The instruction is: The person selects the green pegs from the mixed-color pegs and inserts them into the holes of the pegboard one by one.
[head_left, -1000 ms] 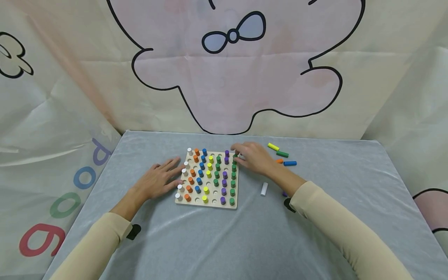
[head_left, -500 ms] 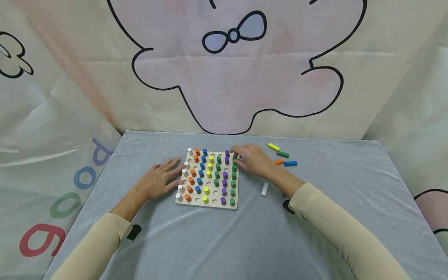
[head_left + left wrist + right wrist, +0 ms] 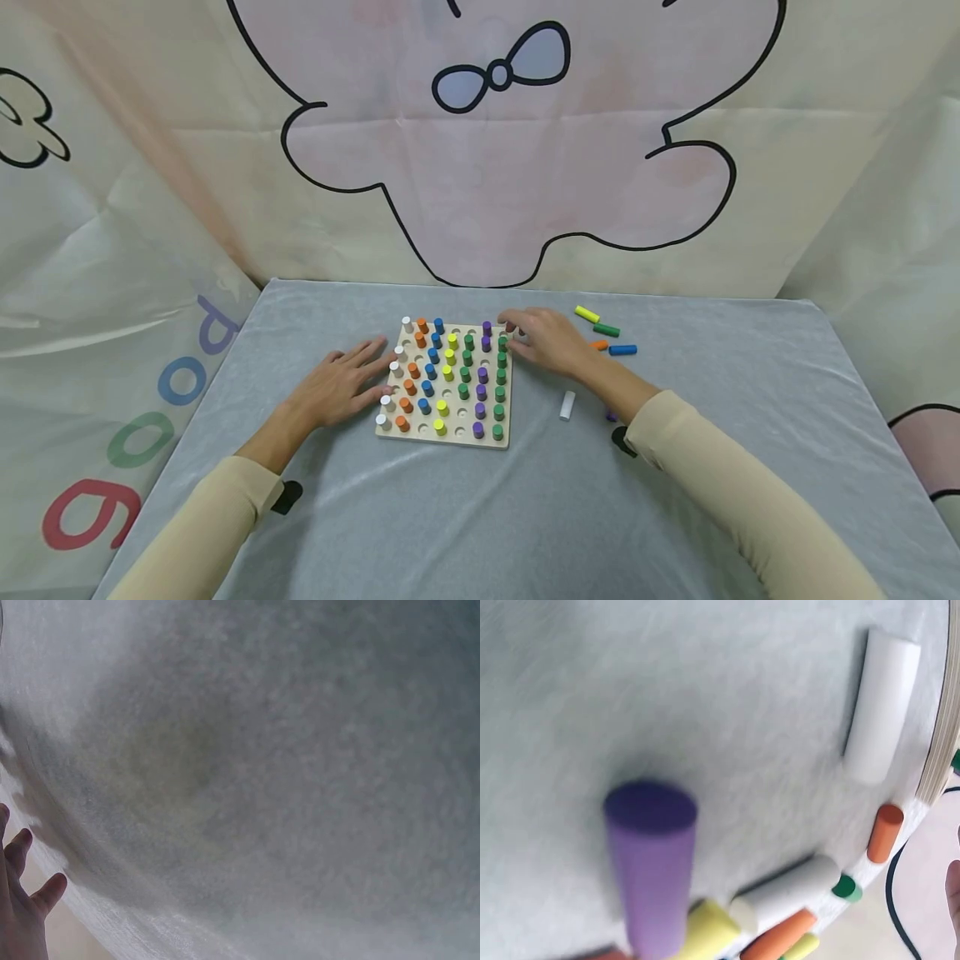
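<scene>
A pale pegboard (image 3: 405, 435) lies on the cloth, with columns of white, orange, blue, yellow, green and purple pegs and some bare holes. At its left edge rests my left hand (image 3: 341, 387), fingers spread, fingertips touching the board beside the white pegs (image 3: 396, 369). Over the far right corner, my right hand (image 3: 547, 337) pinches a green peg between thumb and index finger, mostly hidden by the fingers. More green pegs (image 3: 500, 394) run down that column. The left wrist view catches spread fingers (image 3: 49, 894); the right wrist view shows only a sliver of its hand.
Loose yellow (image 3: 587, 314), green (image 3: 607, 331), orange (image 3: 598, 345) and blue pegs (image 3: 622, 350) lie right of the board. A white peg (image 3: 566, 406) is nearer. Under my right wrist lies a purple peg (image 3: 652, 870). A printed curtain (image 3: 480, 167) hangs behind the table.
My right hand shifts very slightly right and up at the board's corner, exposing more of the green peg below it. My left hand keeps its place.
</scene>
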`<state>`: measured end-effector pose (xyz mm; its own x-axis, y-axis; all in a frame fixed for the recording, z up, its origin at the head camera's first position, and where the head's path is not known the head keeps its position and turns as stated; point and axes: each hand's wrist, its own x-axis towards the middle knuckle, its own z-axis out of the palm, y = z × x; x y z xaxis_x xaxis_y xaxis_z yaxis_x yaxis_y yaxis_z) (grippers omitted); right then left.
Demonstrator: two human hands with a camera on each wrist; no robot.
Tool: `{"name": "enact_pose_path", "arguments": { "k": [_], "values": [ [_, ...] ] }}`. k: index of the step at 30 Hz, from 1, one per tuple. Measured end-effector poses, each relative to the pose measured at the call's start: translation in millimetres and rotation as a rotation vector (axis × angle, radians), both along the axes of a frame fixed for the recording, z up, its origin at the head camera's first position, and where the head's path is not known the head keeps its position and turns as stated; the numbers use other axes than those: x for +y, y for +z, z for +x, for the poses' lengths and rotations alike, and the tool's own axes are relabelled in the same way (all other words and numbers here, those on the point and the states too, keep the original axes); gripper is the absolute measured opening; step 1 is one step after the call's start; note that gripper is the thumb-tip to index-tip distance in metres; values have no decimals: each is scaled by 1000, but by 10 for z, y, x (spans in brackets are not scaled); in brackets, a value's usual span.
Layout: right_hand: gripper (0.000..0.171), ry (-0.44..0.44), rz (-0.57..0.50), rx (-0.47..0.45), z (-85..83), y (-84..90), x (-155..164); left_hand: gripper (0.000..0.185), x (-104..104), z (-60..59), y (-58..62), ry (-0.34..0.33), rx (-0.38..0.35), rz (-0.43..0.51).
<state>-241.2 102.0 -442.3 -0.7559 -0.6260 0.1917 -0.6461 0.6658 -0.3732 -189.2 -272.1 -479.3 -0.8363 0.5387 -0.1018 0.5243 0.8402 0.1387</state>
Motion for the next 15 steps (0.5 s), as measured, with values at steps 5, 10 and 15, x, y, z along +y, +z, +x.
{"name": "enact_pose_path", "arguments": {
  "k": [5, 10, 15],
  "values": [
    [35, -24, 20, -4, -34, 41, 134, 67, -12, 2, -2, 1, -7, 6],
    [35, -73, 27, -24, -57, 43, 335, 67, -18, 6, -11, 0, -3, 3],
    [36, -95, 41, -13, -96, -12, 568, 68, -3, 5, 3, 0, 1, 3]
  ]
}}
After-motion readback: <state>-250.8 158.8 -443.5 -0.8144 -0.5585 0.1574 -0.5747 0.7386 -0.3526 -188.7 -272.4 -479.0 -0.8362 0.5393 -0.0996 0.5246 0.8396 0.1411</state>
